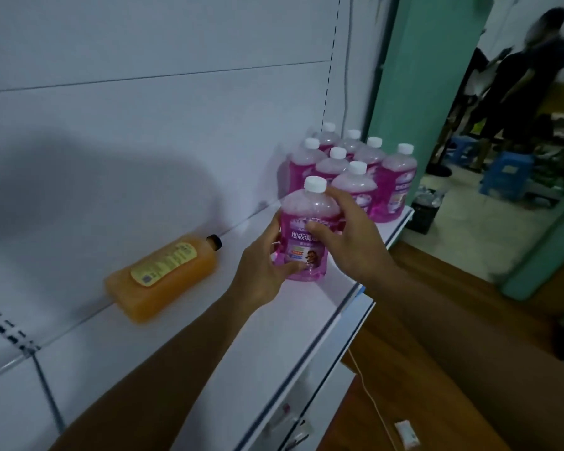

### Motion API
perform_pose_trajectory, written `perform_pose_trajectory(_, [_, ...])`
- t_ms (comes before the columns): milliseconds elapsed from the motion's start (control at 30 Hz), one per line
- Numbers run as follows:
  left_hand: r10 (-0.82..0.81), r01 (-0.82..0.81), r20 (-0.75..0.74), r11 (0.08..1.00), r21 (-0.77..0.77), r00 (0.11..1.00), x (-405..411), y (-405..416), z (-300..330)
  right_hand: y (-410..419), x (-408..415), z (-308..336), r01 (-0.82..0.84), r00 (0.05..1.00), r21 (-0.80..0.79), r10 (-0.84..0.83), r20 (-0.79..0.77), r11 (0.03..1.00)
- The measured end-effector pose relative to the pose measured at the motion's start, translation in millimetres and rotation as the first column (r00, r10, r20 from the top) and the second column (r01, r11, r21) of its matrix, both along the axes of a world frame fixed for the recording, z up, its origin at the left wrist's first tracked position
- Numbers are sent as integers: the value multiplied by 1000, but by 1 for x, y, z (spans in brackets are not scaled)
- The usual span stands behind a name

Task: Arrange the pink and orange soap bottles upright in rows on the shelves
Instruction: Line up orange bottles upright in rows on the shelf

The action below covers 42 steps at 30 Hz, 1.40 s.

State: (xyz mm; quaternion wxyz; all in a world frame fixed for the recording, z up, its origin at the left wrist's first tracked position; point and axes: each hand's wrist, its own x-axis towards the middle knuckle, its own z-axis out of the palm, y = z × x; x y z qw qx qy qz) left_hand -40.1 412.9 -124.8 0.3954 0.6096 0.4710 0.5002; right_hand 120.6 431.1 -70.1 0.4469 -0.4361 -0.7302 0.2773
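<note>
I have a pink bottle [308,232] between both hands, upright on the shelf [310,323], white cap up, label toward me. It stands at the near end of a cluster of 8 other pink bottles [368,164], all upright and packed into the shelf's right corner, so it looks like the next one in the row, close beside the nearest of them.

My left hand [267,265] curls round the bottle's lower left side, fingers at the base. My right hand [349,236] wraps the right shoulder, thumb across the label and a finger up near the cap. Both hold the bottle; neither is free.

The orange bottle [163,275] is what the coming move turns on, in my judgement. It lies flat on the same shelf, well apart to the left of the pink one, against the back panel [144,125]. Its long axis runs diagonally, black cap pointing up and right toward my hands, base toward the lower left. My left hand is the nearer one, and it would meet the cap end first. Standing it up means tipping it onto its base.
</note>
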Motion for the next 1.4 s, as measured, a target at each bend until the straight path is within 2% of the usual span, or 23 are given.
perform_pose_trajectory(67, [16, -14, 72, 999, -34, 997, -5, 19, -7, 18, -6, -2, 0, 1000, 8, -1, 28, 1000])
perform_pose_trajectory(333, [110, -110, 33, 994, 3, 993, -6, 52, -27, 56, -11, -16, -21, 993, 56, 15, 117, 998])
perform_pose_trajectory(533, [176, -178, -97, 984, -19, 980, -1, 41, -20, 62, -14, -22, -6, 979, 137, -22, 204, 991])
perform_pose_trajectory(600, [240, -252, -221, 967, -29, 945, -2, 31, -12, 60, -14, -17, 2, 975, 172, -40, 217, 985])
perform_pose_trajectory(667, [363, -389, -412, 921, 22, 836, -9, 17, -6, 55, -13, -13, -12, 976, 218, -36, 216, 976])
perform_pose_trajectory(733, [467, -476, -533, 869, 132, 705, -25, 6, -3, 48, -12, -12, -12, 973, 245, -46, 227, 970])
perform_pose_trajectory(833, [608, -533, -669, 767, 356, 428, -62, -16, -4, 32, -13, -11, -20, 966, 340, -69, 247, 940])
perform_pose_trajectory(900, [621, -602, -755, 690, 402, 208, -88, -31, -5, 23, -18, -12, -68, 972, 444, -41, 231, 893])
perform_pose_trajectory(967, [532, -682, -842, 649, 336, 92, -106, -48, -5, 14, -26, -16, -141, 971, 494, 22, 239, 858])
perform_pose_trajectory(1033, [446, -703, -889, 665, 253, 102, -115, -62, -8, 6, -35, -21, -222, 957, 466, 102, 270, 857])
perform_pose_trajectory(1167, [431, -714, -889, 671, 198, 158, -112, -86, -10, -10, -57, -34, -334, 927, 319, 248, 282, 887])
perform_pose_trajectory(1333, [403, -731, -901, 662, 164, 163, -96, -119, -2, -28, -84, -54, -416, 866, -106, 429, 256, 903])
perform_pose_trajectory(1400, [435, -752, -874, 645, 135, 216, -94, -134, 3, -33, -96, -60, -405, 839, -278, 475, 266, 871])
